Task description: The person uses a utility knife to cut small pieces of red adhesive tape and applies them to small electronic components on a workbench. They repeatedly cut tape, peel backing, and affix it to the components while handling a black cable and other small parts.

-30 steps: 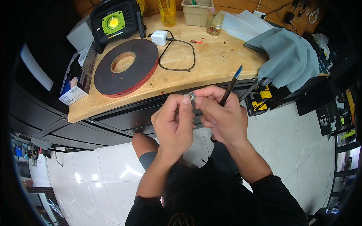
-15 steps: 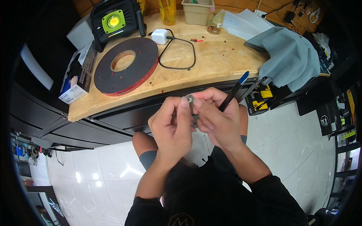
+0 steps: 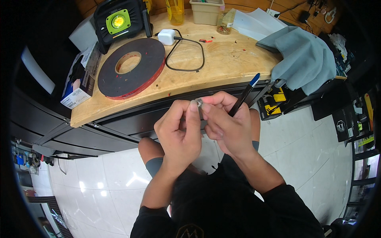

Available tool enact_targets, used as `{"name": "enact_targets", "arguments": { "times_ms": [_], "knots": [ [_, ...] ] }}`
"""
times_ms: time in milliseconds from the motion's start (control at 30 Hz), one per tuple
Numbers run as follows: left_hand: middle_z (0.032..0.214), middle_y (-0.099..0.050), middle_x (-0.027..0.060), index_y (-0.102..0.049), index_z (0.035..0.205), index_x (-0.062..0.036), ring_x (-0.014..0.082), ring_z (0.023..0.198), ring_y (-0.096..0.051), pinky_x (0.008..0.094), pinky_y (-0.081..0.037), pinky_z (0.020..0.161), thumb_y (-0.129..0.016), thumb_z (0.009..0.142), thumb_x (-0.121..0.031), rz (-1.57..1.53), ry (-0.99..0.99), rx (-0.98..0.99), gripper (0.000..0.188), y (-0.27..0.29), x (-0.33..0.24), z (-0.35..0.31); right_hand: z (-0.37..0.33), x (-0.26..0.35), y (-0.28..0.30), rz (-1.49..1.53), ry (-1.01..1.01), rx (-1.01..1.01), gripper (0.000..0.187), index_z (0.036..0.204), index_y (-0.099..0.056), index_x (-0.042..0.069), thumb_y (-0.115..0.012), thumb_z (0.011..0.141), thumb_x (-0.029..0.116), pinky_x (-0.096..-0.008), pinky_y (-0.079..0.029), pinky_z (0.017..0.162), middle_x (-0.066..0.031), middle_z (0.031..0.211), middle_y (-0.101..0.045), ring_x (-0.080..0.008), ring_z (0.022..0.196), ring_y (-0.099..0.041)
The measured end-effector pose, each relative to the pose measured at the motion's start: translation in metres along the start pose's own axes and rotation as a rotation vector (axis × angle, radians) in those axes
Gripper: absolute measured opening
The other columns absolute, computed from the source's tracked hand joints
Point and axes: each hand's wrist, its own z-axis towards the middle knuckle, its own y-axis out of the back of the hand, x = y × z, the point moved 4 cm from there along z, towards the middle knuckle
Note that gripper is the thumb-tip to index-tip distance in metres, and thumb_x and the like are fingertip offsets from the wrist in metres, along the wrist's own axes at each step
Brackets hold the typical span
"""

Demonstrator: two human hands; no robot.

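Observation:
A small greyish metallic-looking piece [image 3: 199, 102] is pinched between both hands, just in front of the bench edge; its exact kind is too small to tell. My left hand [image 3: 179, 129] grips one side of it between thumb and forefinger. On the other side, the thumb and forefinger of my right hand [image 3: 232, 129] close on the same piece. A black pen-like tool with a blue tip [image 3: 247, 93] is also tucked in my right hand, slanting up to the right. The curled lower fingers of both hands are partly hidden.
On the wooden bench [image 3: 222, 59] lie a large roll of dark tape [image 3: 152, 59], a white charger [image 3: 166, 37] with a black cable [image 3: 203, 59], and a grey cloth [image 3: 303, 57]. A work light [image 3: 119, 23] and a glove box [image 3: 81, 81] stand left. A beige bin [image 3: 207, 14] sits behind.
Both hands hold nearly the same pose on the small piece, which has turned slightly between the fingertips. The whole view has shifted a little.

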Motion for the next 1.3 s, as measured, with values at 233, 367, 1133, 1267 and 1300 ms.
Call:
{"name": "enact_targets", "arguments": {
  "times_ms": [233,367,1133,1267,1300],
  "knots": [
    [0.064,-0.056,-0.0011,-0.061,0.088,0.0012,0.0031,0.054,-0.05,0.0208,-0.041,0.046,-0.054,0.107,-0.014,0.096,-0.063,0.079,0.025,0.003,-0.006,0.001,0.002,-0.001,0.005,-0.029,0.06,0.085,0.005,0.101,-0.065,-0.004,-0.062,0.098,-0.001,-0.0209,-0.027,0.042,0.0008,0.071,-0.058,0.0002,0.051,-0.043],
    [0.062,-0.055,-0.0012,-0.061,0.088,0.0009,0.0032,0.053,-0.05,0.0209,-0.04,0.046,-0.053,0.107,-0.014,0.131,-0.065,0.084,0.025,0.009,-0.001,0.001,0.001,0.0,0.0,-0.022,0.005,0.043,0.005,0.099,-0.065,-0.004,-0.062,0.099,0.0,-0.0208,-0.025,0.042,0.0016,0.069,-0.057,0.0006,0.05,-0.041],
    [0.062,-0.052,-0.0026,-0.061,0.084,0.0012,0.0011,0.051,-0.045,0.0209,-0.034,0.046,-0.061,0.103,-0.011,-0.039,0.179,0.056,0.022,0.006,0.011,0.003,0.015,-0.014,0.016,-0.182,-0.002,-0.044,0.014,0.093,-0.065,-0.003,-0.067,0.099,0.01,-0.0209,-0.028,0.041,0.0015,0.068,-0.058,0.0002,0.049,-0.043],
    [0.061,-0.052,-0.003,-0.061,0.085,0.0016,0.0009,0.052,-0.044,0.0209,-0.033,0.046,-0.061,0.103,-0.011,0.001,0.145,0.061,0.022,0.008,0.009,0.001,0.012,-0.009,0.011,-0.194,0.042,0.03,0.016,0.093,-0.065,-0.003,-0.067,0.099,0.011,-0.0209,-0.028,0.041,0.0014,0.067,-0.059,0.0001,0.048,-0.044],
    [0.061,-0.052,-0.0031,-0.061,0.085,0.0016,0.0007,0.052,-0.044,0.0209,-0.033,0.046,-0.061,0.103,-0.011,0.028,0.116,0.065,0.022,0.007,0.009,0.0,0.012,-0.009,0.012,-0.171,0.049,0.052,0.016,0.093,-0.065,-0.003,-0.067,0.099,0.012,-0.0208,-0.029,0.041,0.0013,0.067,-0.059,0.0002,0.048,-0.044]
  ]
}}
